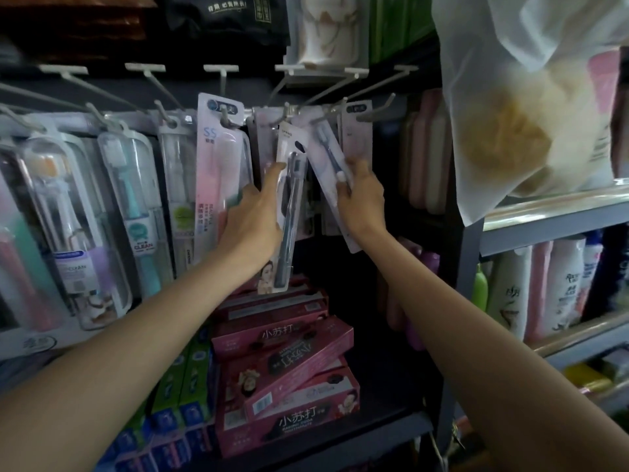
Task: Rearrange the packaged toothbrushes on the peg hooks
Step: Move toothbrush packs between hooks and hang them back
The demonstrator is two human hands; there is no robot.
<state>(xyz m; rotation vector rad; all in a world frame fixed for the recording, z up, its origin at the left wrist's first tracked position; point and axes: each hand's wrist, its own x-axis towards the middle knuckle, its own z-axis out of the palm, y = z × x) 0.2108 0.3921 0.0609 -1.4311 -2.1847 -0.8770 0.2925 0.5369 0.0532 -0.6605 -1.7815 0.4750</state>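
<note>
Packaged toothbrushes hang from a row of metal peg hooks [286,112] on a dark shop rack. My left hand [253,212] grips a white pack with a dark grey toothbrush [289,206], held upright just below the middle hooks. My right hand [360,195] pinches a tilted pack with a blue-handled toothbrush [328,155], whose top reaches a hook. A tall pink toothbrush pack [218,165] hangs just left of my left hand. More clear-cased toothbrush packs [132,206] fill the hooks further left.
Pink toothpaste boxes [289,362] are stacked on the shelf below, green and blue boxes [183,386] beside them. A plastic bag [531,107] hangs at upper right. White bottles [558,291] stand on the right-hand shelves. An empty hook [377,112] juts out at the right end.
</note>
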